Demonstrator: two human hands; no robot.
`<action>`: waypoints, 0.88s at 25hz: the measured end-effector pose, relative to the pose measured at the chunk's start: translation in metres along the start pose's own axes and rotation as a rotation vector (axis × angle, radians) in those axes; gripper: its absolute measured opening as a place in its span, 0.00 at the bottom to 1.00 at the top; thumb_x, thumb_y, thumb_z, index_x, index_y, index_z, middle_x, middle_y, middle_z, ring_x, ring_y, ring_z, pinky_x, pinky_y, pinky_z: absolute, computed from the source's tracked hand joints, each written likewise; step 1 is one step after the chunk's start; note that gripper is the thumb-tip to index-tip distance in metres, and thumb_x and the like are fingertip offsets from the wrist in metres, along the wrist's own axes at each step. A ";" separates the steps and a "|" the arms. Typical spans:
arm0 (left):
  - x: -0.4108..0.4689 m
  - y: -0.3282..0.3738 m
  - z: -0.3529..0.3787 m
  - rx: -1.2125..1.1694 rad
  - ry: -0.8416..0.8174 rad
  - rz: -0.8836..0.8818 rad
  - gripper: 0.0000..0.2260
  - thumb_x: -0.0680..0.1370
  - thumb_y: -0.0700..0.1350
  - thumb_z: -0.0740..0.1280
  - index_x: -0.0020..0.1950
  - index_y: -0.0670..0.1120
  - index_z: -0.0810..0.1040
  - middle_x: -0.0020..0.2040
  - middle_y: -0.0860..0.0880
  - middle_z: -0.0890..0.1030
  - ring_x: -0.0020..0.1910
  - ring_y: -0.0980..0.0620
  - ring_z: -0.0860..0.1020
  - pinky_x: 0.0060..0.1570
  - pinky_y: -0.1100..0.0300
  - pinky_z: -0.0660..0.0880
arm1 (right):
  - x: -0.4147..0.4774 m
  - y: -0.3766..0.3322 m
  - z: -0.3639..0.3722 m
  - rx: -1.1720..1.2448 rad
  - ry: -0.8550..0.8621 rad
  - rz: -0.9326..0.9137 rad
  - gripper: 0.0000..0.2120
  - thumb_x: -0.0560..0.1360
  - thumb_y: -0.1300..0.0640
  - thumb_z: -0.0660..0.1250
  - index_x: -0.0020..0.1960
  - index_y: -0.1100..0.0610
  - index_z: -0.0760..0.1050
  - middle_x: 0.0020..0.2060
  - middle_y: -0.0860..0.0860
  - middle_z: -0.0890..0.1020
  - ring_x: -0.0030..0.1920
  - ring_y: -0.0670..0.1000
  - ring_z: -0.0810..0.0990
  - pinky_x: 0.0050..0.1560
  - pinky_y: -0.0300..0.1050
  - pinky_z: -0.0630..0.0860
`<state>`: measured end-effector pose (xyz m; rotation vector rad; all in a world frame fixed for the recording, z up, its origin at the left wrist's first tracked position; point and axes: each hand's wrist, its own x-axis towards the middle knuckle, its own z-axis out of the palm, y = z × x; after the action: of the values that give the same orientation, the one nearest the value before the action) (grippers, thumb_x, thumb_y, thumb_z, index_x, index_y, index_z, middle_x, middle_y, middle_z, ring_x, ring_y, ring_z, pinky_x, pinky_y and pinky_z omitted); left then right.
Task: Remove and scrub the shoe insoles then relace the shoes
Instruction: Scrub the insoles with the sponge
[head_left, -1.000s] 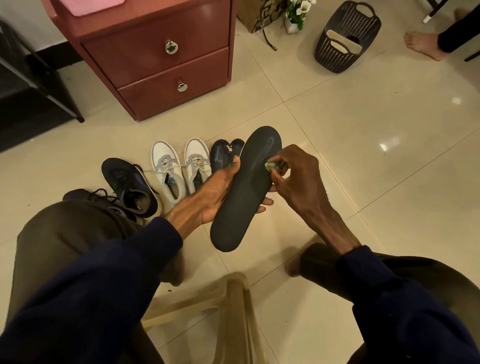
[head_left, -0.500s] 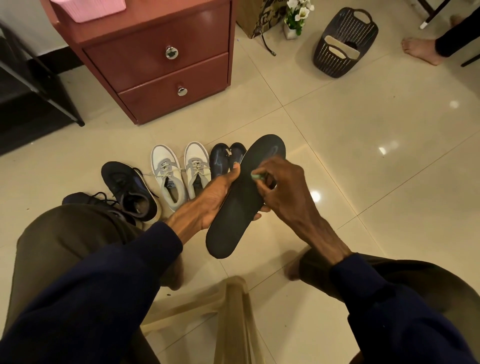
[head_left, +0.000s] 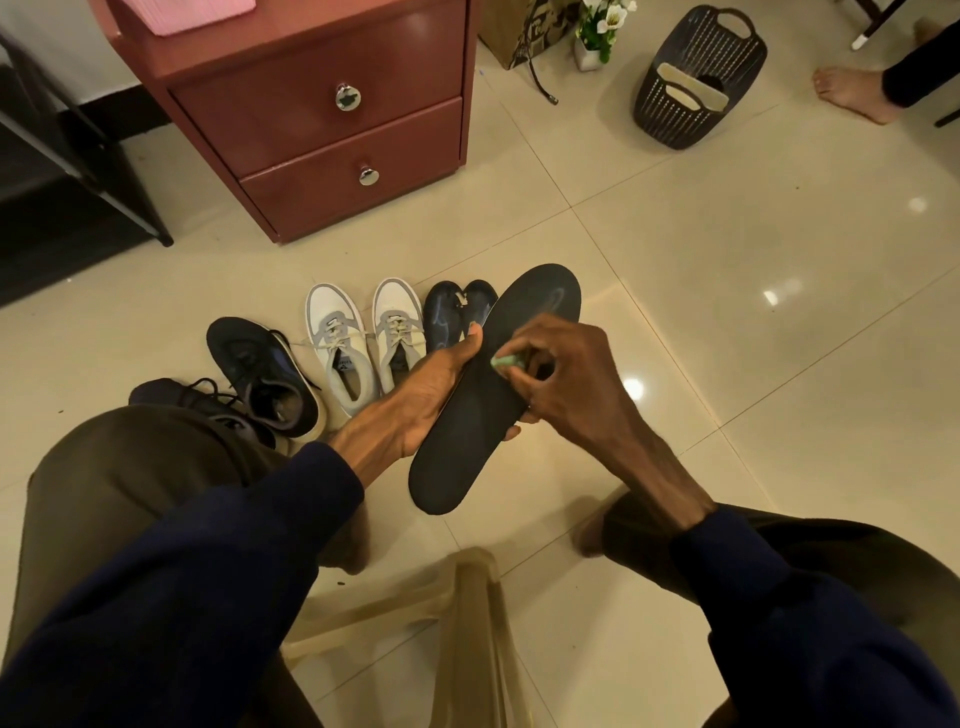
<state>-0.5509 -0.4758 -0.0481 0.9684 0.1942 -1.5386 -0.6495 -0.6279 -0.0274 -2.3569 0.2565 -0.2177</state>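
A dark insole (head_left: 488, 395) is gripped along its edge by the left hand (head_left: 415, 395), thumb on top and fingertips showing beneath the far side, so that it is held tilted above the floor (head_left: 727, 312) with its toe end pointing away. A small green scrubbing piece (head_left: 503, 362) is pinched in the curled fingers of the right hand (head_left: 566, 379) and is pressed against the middle of the insole's upper face. Just beyond the left hand, a pair of white shoes (head_left: 358, 343) is lined up on the tiles, with two more dark insoles (head_left: 452, 314) lying beside them, partly hidden behind the held one. Further left, a pair of black shoes (head_left: 260, 379) is seen near the knee. Well beyond the hands, a red drawer cabinet (head_left: 322, 119) is placed, and far off to the right a dark basket (head_left: 696, 78) holding pale insoles (head_left: 691, 91).
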 end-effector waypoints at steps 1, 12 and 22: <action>0.001 0.001 0.000 0.012 -0.029 -0.011 0.32 0.84 0.65 0.54 0.71 0.40 0.76 0.59 0.36 0.83 0.50 0.38 0.83 0.51 0.45 0.79 | 0.004 0.009 -0.005 -0.014 0.086 0.066 0.06 0.72 0.62 0.77 0.49 0.58 0.85 0.45 0.52 0.83 0.43 0.47 0.81 0.45 0.43 0.82; 0.003 -0.001 -0.002 0.036 -0.086 -0.043 0.34 0.84 0.66 0.52 0.74 0.40 0.74 0.63 0.37 0.81 0.54 0.39 0.82 0.52 0.47 0.78 | 0.009 0.014 -0.014 -0.070 0.200 0.251 0.05 0.74 0.58 0.77 0.49 0.57 0.86 0.43 0.51 0.83 0.41 0.46 0.80 0.45 0.42 0.82; 0.003 -0.002 0.002 0.036 -0.167 -0.081 0.34 0.84 0.66 0.54 0.75 0.40 0.72 0.71 0.35 0.76 0.58 0.38 0.79 0.54 0.48 0.76 | 0.013 0.011 -0.022 -0.020 0.259 0.351 0.06 0.73 0.55 0.78 0.47 0.57 0.86 0.42 0.49 0.85 0.40 0.45 0.82 0.43 0.34 0.81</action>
<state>-0.5527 -0.4787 -0.0496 0.8635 0.0884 -1.6943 -0.6434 -0.6531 -0.0184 -2.2546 0.7916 -0.3497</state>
